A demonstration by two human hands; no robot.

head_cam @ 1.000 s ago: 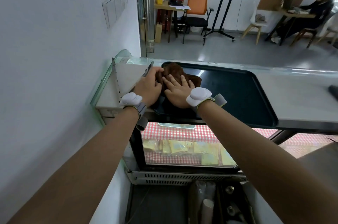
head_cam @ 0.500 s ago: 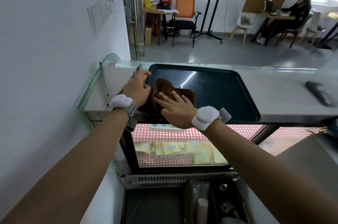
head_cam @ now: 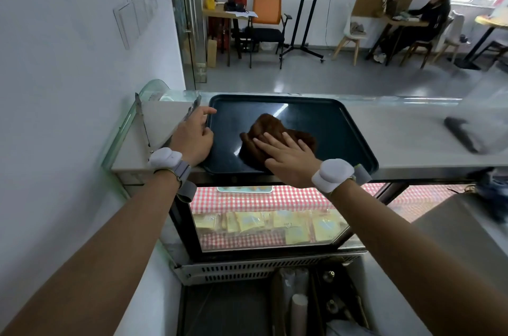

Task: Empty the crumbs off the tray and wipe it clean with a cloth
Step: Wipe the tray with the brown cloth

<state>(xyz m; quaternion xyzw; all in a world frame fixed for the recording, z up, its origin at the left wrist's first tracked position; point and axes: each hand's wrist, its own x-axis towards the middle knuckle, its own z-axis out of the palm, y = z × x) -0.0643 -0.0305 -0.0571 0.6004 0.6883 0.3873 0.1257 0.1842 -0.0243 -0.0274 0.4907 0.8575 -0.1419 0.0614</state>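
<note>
A black tray (head_cam: 341,127) lies on top of a glass display case. A crumpled brown cloth (head_cam: 270,127) sits on the tray, left of its middle. My right hand (head_cam: 286,155) lies flat on the cloth with straight fingers and presses it down. My left hand (head_cam: 193,133) rests on the tray's left rim, its fingers loosely curved over the edge. No crumbs show on the dark tray surface.
Metal tongs (head_cam: 143,121) lie on the counter top left of the tray, next to the white wall. A dark blurred object (head_cam: 461,133) lies on the counter at the right. Wrapped yellow packets (head_cam: 264,223) sit on checked cloth inside the case below.
My right hand has slid the cloth to the right, from the tray's left end toward its middle. My left hand stays at the tray's left rim.
</note>
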